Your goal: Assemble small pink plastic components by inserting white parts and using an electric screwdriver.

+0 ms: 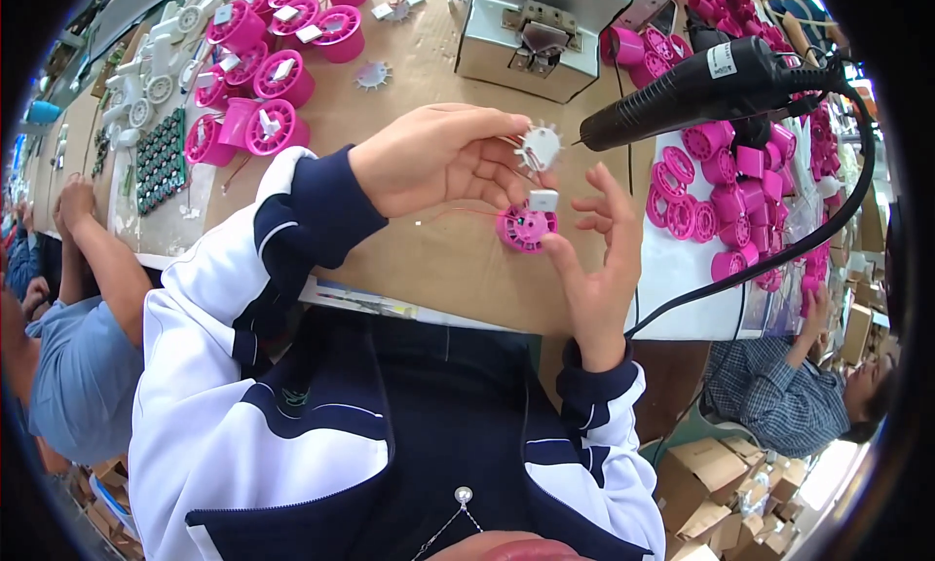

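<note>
Left hand [443, 157] pinches a silvery, toothed metal disc [541, 148], right hand [606, 259] spread wide, so a slack grip could drop it near the round pink plastic housing [516, 232].

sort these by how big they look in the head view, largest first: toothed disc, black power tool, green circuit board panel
1. Black power tool
2. Green circuit board panel
3. Toothed disc, clearly smallest

A white connector [543, 202] partly hides the pink spool [522, 232].
</note>
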### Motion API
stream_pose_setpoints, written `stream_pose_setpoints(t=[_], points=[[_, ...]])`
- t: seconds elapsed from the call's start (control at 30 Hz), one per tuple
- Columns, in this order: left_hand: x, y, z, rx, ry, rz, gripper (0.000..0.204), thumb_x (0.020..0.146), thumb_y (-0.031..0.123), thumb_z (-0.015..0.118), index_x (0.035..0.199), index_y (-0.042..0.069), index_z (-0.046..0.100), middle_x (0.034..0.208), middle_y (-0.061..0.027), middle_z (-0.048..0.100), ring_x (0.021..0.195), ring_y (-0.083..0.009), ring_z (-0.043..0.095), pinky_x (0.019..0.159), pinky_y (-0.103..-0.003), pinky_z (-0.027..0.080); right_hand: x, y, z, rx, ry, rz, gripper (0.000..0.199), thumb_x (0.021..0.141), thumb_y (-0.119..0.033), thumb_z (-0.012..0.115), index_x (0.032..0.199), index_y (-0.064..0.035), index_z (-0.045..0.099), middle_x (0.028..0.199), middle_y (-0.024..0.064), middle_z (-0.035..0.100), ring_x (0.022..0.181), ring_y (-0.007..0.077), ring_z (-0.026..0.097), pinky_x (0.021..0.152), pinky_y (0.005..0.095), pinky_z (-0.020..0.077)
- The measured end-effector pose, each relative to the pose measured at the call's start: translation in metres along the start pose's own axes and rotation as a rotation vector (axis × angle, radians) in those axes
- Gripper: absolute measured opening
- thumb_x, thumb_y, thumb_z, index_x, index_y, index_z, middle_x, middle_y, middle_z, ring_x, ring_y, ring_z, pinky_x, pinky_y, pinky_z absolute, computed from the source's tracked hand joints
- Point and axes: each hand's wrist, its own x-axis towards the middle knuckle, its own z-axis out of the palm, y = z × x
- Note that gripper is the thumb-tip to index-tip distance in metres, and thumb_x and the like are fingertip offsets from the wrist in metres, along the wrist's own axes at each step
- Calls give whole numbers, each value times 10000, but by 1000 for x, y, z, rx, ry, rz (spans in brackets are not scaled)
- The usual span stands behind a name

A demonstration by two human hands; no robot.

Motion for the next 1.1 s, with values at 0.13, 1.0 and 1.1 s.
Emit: stream_pose_setpoints(t=[0.13, 1.0, 1.1], points=[[17, -5, 18, 36, -6, -61, 304, 1067, 202, 539, 1169, -69, 632, 1055, -200, 723, 744, -180, 661, 669, -220, 510, 16, -2, -2, -85, 67, -48, 700, 817, -165, 844, 1445, -69, 548, 1308, 105, 596, 1068, 219, 604, 913, 335, 515], [33, -13, 19, 1049, 91, 303, 206, 1018, 173, 654, 1005, -8, 752, 740, -34, 682, 616, -83, 576, 556, -205, 447, 29, 13, -6, -192, -25, -224, 596, 828, 15, 786, 1396, -43, 613, 1328, 125, 563, 1024, 218, 616, 848, 292, 533], [31, -11, 19, 956, 50, 236, 208, 1018, 167, 653, 1021, -21, 744, 768, -34, 693, 651, -80, 588, 574, -204, 453, 29, 12, -8, -179, -2, -265, 614, 815, 3, 805, 1396, -28, 606, 1319, 133, 559, 1033, 226, 630, 838, 293, 538]])
